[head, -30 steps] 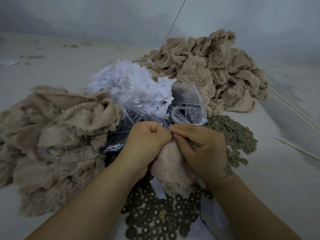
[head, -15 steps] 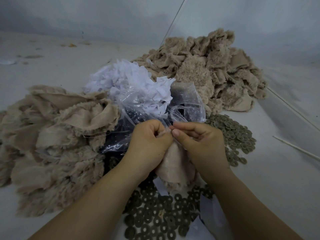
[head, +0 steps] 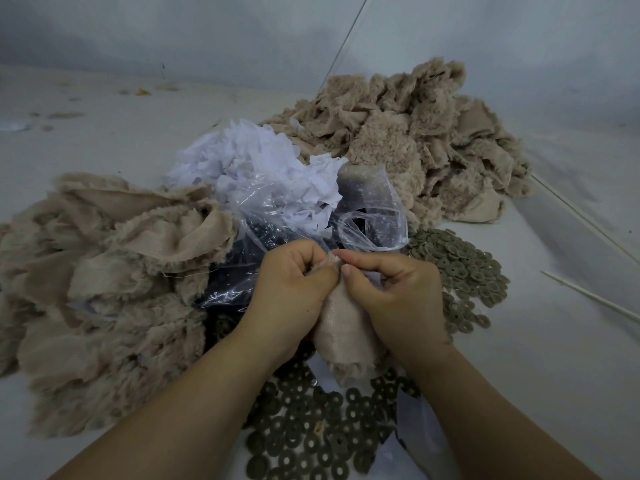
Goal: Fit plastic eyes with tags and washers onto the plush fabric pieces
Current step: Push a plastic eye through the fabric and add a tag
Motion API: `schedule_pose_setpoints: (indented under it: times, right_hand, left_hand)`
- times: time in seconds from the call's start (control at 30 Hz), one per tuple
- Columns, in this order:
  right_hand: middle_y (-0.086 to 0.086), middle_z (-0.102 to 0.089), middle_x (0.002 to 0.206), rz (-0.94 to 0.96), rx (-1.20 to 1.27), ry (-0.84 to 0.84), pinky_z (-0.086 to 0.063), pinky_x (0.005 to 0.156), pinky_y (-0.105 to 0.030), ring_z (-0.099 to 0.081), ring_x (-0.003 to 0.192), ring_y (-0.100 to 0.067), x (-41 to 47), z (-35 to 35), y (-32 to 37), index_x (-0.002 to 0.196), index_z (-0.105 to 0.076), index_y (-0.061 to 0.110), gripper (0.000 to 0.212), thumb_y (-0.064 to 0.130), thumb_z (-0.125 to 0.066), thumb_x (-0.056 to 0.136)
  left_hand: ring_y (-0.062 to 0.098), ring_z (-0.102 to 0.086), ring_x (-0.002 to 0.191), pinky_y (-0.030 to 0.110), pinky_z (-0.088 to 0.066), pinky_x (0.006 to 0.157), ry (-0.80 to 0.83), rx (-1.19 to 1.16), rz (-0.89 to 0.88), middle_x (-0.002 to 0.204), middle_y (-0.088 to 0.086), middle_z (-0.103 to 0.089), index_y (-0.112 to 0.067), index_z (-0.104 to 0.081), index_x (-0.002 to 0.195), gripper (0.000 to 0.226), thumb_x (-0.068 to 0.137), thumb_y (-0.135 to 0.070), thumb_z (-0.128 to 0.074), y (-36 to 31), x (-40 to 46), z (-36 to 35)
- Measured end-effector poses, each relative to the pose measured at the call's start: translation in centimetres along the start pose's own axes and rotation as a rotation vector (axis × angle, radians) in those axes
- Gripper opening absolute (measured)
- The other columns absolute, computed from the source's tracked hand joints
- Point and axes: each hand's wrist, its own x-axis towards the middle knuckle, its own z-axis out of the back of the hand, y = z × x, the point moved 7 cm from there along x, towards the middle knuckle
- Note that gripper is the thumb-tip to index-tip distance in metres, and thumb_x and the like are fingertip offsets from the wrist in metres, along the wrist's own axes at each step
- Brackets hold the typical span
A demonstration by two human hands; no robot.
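Between my two hands, left hand and right hand pinching one plush piece; two plush heaps flanking; washers uncountable.

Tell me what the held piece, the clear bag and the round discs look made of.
Held piece: beige plush fabric, woven backing outward, fuzzy edge. Clear bag: thin glossy plastic film, crinkled. Discs: dull olive washers with centre holes, probably plastic or fibre; unclear.
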Motion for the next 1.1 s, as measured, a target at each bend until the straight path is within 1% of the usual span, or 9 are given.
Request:
schedule_pose_setpoints:
  times: [0.07, 0.2, 0.33, 0.47, 0.67, 0.8, 0.97, 1.03, 1.1]
  right_hand:
    - [0.008, -0.077, 0.091, 0.012, -0.016, -0.020, -0.058, 0.080, -0.022, -0.073, 0.086, -0.003, 0.00, -0.02, 0.02, 0.097, -0.079, 0.012, 0.023, -0.003, -0.075, 0.081]
    - [0.011, -0.076, 0.092, 0.041, -0.039, -0.024, -0.058, 0.079, -0.019, -0.072, 0.086, -0.001, -0.03, -0.04, 0.12, 0.098, -0.079, 0.012, 0.024, -0.004, -0.075, 0.081]
    - [0.011, -0.076, 0.092, 0.044, -0.036, -0.024, -0.057, 0.079, -0.017, -0.072, 0.086, 0.000, -0.08, -0.13, 0.03, 0.098, -0.078, 0.012, 0.025, -0.005, -0.076, 0.080]
    - [0.005, -0.077, 0.094, 0.055, -0.045, -0.021, -0.058, 0.080, -0.019, -0.072, 0.088, -0.001, -0.08, -0.22, -0.15, 0.098, -0.079, 0.009, 0.023, -0.004, -0.076, 0.080]
    - [0.005, -0.076, 0.094, 0.076, -0.033, -0.021, -0.056, 0.079, -0.016, -0.072, 0.088, 0.000, -0.08, -0.40, -0.40, 0.098, -0.078, 0.005, 0.021, -0.006, -0.076, 0.080]
    - [0.011, -0.074, 0.093, 0.086, -0.024, -0.011, -0.055, 0.079, -0.013, -0.071, 0.088, 0.002, -0.14, -0.53, -0.51, 0.099, -0.077, 0.006, 0.023, -0.006, -0.075, 0.080]
    - [0.016, -0.073, 0.092, 0.081, -0.028, 0.001, -0.055, 0.079, -0.013, -0.071, 0.088, 0.003, -0.12, -0.60, -0.53, 0.102, -0.076, 0.013, 0.027, -0.004, -0.075, 0.081]
    - [0.023, -0.072, 0.090, 0.071, -0.025, 0.006, -0.054, 0.076, -0.011, -0.070, 0.086, 0.005, -0.14, -0.59, -0.51, 0.102, -0.075, 0.017, 0.028, -0.003, -0.075, 0.081]
    - [0.029, -0.070, 0.084, 0.056, -0.019, 0.011, -0.053, 0.072, -0.009, -0.069, 0.080, 0.008, -0.14, -0.62, -0.50, 0.099, -0.076, 0.022, 0.030, -0.003, -0.075, 0.081]
  left_hand:
    - [0.015, -0.040, 0.050, 0.023, -0.036, 0.044, 0.001, -0.015, 0.004, 0.059, 0.011, -0.046, 0.014, -0.046, 0.071, 0.028, 0.089, 0.003, -0.063, 0.13, 0.00, -0.05]
    - [0.019, -0.039, 0.057, 0.027, -0.035, 0.048, -0.003, -0.041, 0.003, 0.063, 0.013, -0.048, 0.016, -0.046, 0.073, 0.026, 0.089, 0.004, -0.063, 0.25, -0.10, -0.09]
    - [0.022, -0.040, 0.061, 0.030, -0.036, 0.053, 0.004, -0.069, 0.012, 0.066, 0.015, -0.051, 0.017, -0.046, 0.074, 0.025, 0.089, 0.006, -0.061, 0.33, -0.11, -0.14]
    - [0.022, -0.041, 0.060, 0.028, -0.037, 0.052, 0.003, -0.083, 0.018, 0.065, 0.016, -0.051, 0.017, -0.047, 0.073, 0.024, 0.089, 0.007, -0.061, 0.44, -0.11, -0.12]
    - [0.025, -0.040, 0.062, 0.029, -0.035, 0.053, -0.007, -0.111, 0.034, 0.067, 0.017, -0.050, 0.018, -0.044, 0.073, 0.024, 0.089, 0.009, -0.060, 0.60, -0.12, -0.11]
    - [0.026, -0.043, 0.066, 0.031, -0.037, 0.056, 0.002, -0.131, 0.043, 0.070, 0.019, -0.052, 0.019, -0.045, 0.075, 0.021, 0.088, 0.010, -0.059, 0.70, -0.13, -0.11]
    - [0.027, -0.042, 0.066, 0.031, -0.035, 0.057, 0.004, -0.131, 0.044, 0.071, 0.019, -0.052, 0.019, -0.044, 0.074, 0.022, 0.088, 0.011, -0.059, 0.76, -0.11, -0.09]
    - [0.026, -0.039, 0.065, 0.031, -0.033, 0.055, 0.010, -0.131, 0.044, 0.069, 0.018, -0.050, 0.019, -0.043, 0.073, 0.023, 0.088, 0.010, -0.059, 0.81, -0.08, -0.10]
    - [0.026, -0.038, 0.064, 0.031, -0.032, 0.055, 0.015, -0.133, 0.039, 0.069, 0.017, -0.049, 0.019, -0.043, 0.073, 0.024, 0.088, 0.009, -0.058, 0.81, -0.09, -0.06]
